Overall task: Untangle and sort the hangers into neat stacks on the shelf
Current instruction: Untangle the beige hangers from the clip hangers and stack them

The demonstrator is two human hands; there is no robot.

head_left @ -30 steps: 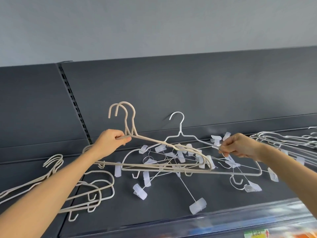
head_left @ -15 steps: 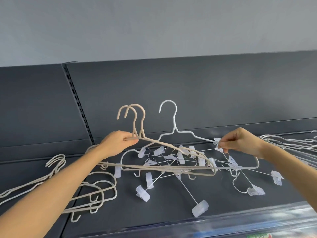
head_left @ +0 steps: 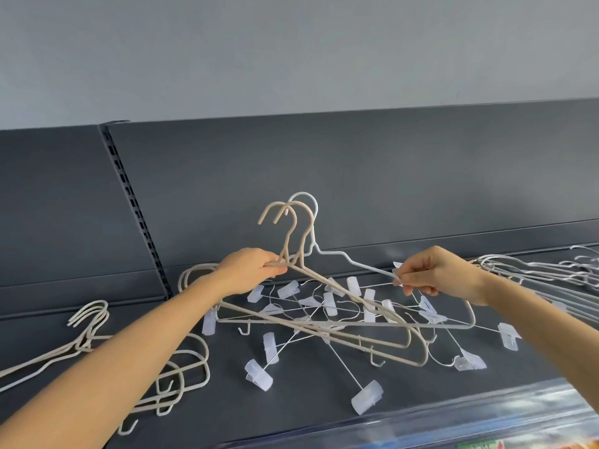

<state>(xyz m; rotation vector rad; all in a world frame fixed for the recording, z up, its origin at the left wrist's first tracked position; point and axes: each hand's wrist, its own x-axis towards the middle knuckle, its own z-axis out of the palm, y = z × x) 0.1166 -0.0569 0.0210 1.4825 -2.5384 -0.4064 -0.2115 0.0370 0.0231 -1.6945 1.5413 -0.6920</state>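
Observation:
My left hand (head_left: 251, 270) grips two beige hangers (head_left: 293, 241) at their necks, hooks upright, their lower ends tilted down to the right. My right hand (head_left: 436, 275) pinches the shoulder of a white wire hanger (head_left: 330, 254), whose hook stands just behind the beige hooks. Beneath both hands a tangle of wire clip hangers (head_left: 327, 319) with translucent clips lies on the dark shelf (head_left: 421, 393). The held hangers still cross this tangle.
A stack of beige hangers (head_left: 87, 338) lies at the left of the shelf, more beige ones (head_left: 181, 377) beside my left forearm. White wire hangers (head_left: 531, 270) are piled at the right. A slotted upright (head_left: 136, 215) runs up the back panel. A clear price strip (head_left: 453, 422) edges the shelf front.
Both hands have risen and the white hanger has swung left, so its hook now sits right behind the beige hooks. The beige pair has shifted right and tilted more.

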